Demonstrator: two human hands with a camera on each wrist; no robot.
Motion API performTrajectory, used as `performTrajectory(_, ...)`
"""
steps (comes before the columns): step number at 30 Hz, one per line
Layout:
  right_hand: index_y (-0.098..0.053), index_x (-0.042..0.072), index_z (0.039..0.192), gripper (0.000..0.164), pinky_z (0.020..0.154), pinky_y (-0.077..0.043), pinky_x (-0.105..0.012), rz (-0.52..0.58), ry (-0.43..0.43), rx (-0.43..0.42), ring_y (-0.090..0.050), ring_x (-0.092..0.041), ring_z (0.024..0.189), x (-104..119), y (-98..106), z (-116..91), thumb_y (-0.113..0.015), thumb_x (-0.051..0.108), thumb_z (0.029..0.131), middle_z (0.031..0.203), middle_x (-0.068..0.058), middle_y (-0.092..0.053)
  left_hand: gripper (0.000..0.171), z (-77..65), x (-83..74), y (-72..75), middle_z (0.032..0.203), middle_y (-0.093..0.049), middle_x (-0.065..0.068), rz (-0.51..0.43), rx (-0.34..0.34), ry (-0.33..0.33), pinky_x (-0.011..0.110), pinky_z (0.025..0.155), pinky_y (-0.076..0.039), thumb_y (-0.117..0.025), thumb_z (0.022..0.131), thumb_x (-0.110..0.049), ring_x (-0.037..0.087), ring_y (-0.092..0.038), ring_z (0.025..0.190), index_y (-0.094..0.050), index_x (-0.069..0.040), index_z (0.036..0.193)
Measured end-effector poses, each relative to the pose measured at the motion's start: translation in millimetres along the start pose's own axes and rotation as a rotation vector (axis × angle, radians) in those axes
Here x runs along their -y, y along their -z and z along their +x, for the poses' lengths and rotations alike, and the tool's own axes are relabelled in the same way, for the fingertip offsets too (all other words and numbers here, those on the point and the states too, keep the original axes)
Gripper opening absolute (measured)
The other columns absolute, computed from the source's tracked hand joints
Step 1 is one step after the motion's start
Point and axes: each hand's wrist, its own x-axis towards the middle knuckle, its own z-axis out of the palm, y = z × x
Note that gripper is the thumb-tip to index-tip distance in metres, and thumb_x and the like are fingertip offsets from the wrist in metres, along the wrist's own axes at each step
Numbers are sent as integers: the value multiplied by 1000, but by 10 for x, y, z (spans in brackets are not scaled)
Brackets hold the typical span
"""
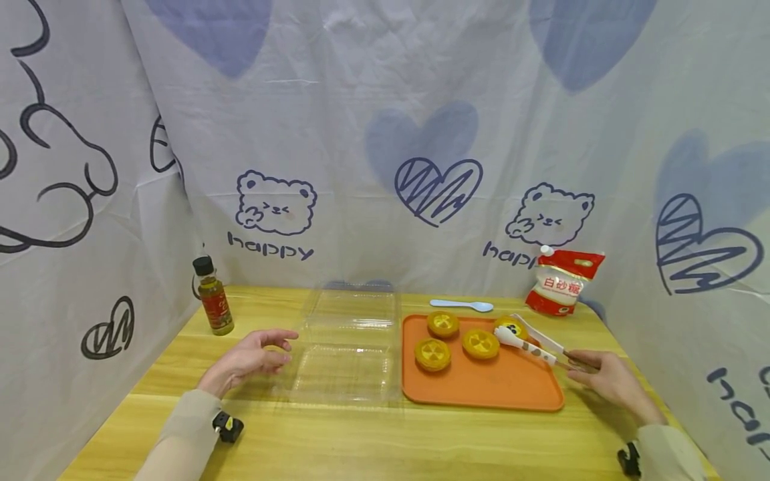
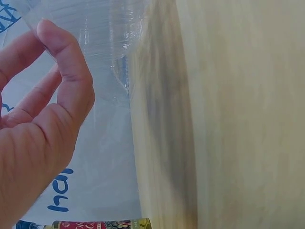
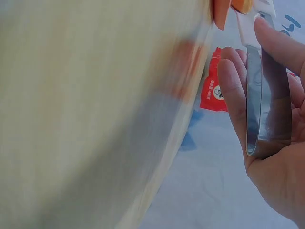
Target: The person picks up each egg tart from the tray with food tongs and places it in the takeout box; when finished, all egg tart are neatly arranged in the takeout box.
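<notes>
My left hand [image 1: 255, 357] is at the left edge of a clear plastic clamshell box [image 1: 343, 374], its lid folded back. In the left wrist view, the box's thin edge [image 2: 51, 53] runs between thumb and fingers, which pinch it. My right hand [image 1: 610, 381] grips the metal handle [image 3: 267, 105] of food tongs [image 1: 532, 349] with white, brown-spotted arms. Their tips stand around an egg tart [image 1: 510, 325] with dark bits on top, at the back right of the orange tray [image 1: 499, 387]. Several other tarts [image 1: 481, 344] with yellow wedge-patterned tops sit on the tray.
A pale blue spoon [image 1: 460, 305] lies behind the tray. The red and white sugar bag [image 1: 562, 282] stands at the back right. An oil bottle [image 1: 215, 300] with a black cap stands at the back left. Printed cloth [image 1: 349, 147] hangs around the wooden table [image 1: 337, 441].
</notes>
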Motion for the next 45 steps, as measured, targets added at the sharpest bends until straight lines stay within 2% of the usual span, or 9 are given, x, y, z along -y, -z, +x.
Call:
performTrajectory(7,-61,-6,128,50,77,-55,-17,75,25,-22,-67,-7,94,66,37,-41,-73,24,89,123,-21,-66,61,-10,9,16,118,-48,21,-24,1,11,32,75,-58,-61,92,0,19,-58,83,-34,6,146)
performTrajectory(9,-60,-5,129,52,78,-53,-13,86,20,-18,-66,-6,97,92,61,-44,-72,26,89,124,-20,-65,62,-9,14,20,117,-49,19,-34,-1,16,32,76,-58,-62,92,-1,20,-59,84,-34,6,147)
performTrajectory(11,-59,-4,131,54,78,-51,-12,90,2,-10,-66,-11,102,123,83,-37,-72,29,89,126,-18,-65,62,-9,17,22,115,-51,17,-46,-4,21,32,76,-58,-62,92,-2,19,-59,85,-34,6,147)
performTrajectory(15,-58,-2,134,62,79,-52,-19,92,-41,15,-64,-24,109,184,113,-8,-72,38,88,128,-19,-64,61,-6,26,30,111,-54,13,-62,-13,28,33,78,-58,-61,92,-1,19,-59,88,-35,6,146)
performTrajectory(18,-58,-1,134,66,80,-53,-27,74,-31,15,-62,-30,110,223,128,-2,-73,42,86,127,-19,-65,60,2,37,34,109,-54,11,-63,-10,24,33,78,-59,-60,92,0,18,-59,88,-35,7,146)
performTrajectory(26,-60,2,133,56,82,-55,-31,58,3,-7,-61,-27,107,325,97,30,-73,33,88,126,-18,-65,60,8,38,35,108,-55,10,-73,-1,21,33,78,-59,-59,92,1,19,-60,89,-34,7,146)
performTrajectory(30,-60,0,132,53,84,-57,-39,67,25,-2,-63,-31,108,408,81,45,-73,28,89,126,-19,-65,61,13,38,36,108,-55,9,-81,4,23,33,79,-59,-59,92,1,18,-60,88,-33,7,147)
performTrajectory(38,-61,4,132,57,93,-52,-52,76,55,10,-60,-38,115,625,36,62,-73,37,87,130,-21,-62,62,14,30,35,106,-55,7,-91,7,23,33,78,-59,-60,92,0,17,-60,87,-34,7,147)
performTrajectory(45,-64,6,130,53,95,-52,-53,78,88,-6,-59,-39,117,772,-23,87,-74,36,87,129,-19,-64,61,10,37,37,107,-55,8,-110,7,26,32,78,-59,-60,91,1,16,-60,87,-34,7,146)
